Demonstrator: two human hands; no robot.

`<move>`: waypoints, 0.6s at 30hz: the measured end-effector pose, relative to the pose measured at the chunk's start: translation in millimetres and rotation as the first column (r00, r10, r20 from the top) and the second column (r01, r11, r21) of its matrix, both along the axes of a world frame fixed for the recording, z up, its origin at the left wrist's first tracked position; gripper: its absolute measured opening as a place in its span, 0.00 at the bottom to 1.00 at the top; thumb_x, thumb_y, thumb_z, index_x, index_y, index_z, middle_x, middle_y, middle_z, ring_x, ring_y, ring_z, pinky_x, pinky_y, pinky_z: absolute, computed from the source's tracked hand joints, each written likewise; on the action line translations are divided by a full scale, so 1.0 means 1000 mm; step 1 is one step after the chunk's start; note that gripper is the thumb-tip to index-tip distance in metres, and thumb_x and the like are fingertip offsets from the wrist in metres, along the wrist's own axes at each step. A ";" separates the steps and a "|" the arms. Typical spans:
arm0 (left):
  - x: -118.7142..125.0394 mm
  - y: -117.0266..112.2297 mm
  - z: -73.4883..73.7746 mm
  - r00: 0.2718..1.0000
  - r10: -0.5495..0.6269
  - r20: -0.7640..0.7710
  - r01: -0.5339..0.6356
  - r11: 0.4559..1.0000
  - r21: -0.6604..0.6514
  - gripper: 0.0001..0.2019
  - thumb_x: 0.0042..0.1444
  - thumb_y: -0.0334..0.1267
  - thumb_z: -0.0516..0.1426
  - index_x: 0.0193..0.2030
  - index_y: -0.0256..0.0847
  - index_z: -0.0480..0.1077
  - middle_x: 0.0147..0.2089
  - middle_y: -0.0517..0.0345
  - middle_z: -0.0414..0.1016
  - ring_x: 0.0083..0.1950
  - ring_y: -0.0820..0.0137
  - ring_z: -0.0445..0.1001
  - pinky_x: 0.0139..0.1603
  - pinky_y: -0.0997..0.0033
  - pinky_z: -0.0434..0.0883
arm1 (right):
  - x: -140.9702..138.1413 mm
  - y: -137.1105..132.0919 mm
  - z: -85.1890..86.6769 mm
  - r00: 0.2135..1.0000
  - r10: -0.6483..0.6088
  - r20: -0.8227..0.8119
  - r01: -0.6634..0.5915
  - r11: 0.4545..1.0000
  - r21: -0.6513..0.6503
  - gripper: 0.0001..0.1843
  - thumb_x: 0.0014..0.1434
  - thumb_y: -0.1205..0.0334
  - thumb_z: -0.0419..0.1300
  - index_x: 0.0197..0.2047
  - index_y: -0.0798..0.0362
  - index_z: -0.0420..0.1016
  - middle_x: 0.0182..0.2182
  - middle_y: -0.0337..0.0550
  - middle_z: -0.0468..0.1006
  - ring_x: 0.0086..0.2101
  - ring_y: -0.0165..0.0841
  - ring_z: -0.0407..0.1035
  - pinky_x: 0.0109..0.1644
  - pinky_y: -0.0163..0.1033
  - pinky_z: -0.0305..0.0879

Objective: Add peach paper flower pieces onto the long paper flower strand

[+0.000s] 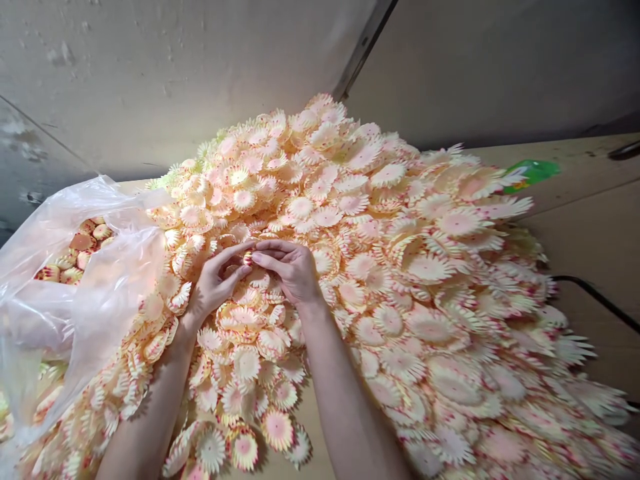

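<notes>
Between my fingertips is a small curled artificial flower piece, cream with reddish petal tips. My left hand pinches it from the left, and my right hand pinches it from the right. Both hands hover over a large heap of flat, round artificial petal layers with fringed edges, pale cream and pink with red tips. Several loose petal layers lie near the front, between my forearms. My fingers partly hide the piece I hold.
On the left, an open clear plastic bag holds several rolled flower pieces. A green plastic wrapper lies at the back right of the table. Beside it runs a black cable. A grey wall stands behind the heap.
</notes>
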State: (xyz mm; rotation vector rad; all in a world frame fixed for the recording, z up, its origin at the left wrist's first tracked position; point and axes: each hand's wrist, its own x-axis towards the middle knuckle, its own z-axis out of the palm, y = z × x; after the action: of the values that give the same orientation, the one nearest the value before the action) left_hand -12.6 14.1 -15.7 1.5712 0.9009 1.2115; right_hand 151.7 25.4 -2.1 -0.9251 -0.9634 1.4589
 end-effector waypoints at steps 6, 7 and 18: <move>0.001 0.000 0.002 1.000 0.001 0.008 -0.001 1.000 -0.003 0.20 0.59 0.39 0.60 0.58 0.41 0.70 0.54 0.47 0.76 0.48 0.68 0.76 0.49 0.70 0.73 | -0.002 0.003 -0.001 0.999 -0.041 -0.005 0.041 0.999 -0.014 0.11 0.39 0.64 0.73 0.30 0.52 0.80 0.27 0.37 0.83 0.27 0.28 0.76 0.35 0.34 0.74; 0.001 0.000 0.002 1.000 0.007 0.024 -0.007 1.000 -0.006 0.19 0.59 0.39 0.60 0.57 0.40 0.70 0.55 0.46 0.75 0.50 0.66 0.75 0.50 0.69 0.73 | -0.002 0.003 -0.001 0.999 -0.047 -0.004 0.047 0.999 -0.011 0.11 0.39 0.65 0.73 0.29 0.52 0.79 0.27 0.37 0.82 0.27 0.27 0.75 0.35 0.32 0.73; 0.001 -0.002 0.008 0.978 0.198 0.066 -0.195 0.980 -0.046 0.15 0.60 0.43 0.59 0.52 0.40 0.73 0.48 0.52 0.77 0.30 0.79 0.70 0.28 0.81 0.69 | -0.005 0.006 -0.001 0.985 -0.175 -0.011 0.174 0.983 -0.050 0.14 0.39 0.62 0.72 0.26 0.52 0.71 0.27 0.38 0.81 0.28 0.29 0.74 0.40 0.37 0.71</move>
State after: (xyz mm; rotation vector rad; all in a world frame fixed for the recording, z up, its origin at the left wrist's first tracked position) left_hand -12.0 11.7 -7.3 1.4248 1.0469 1.3699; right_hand 146.6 31.1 -3.5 -1.0068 -0.8172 1.3437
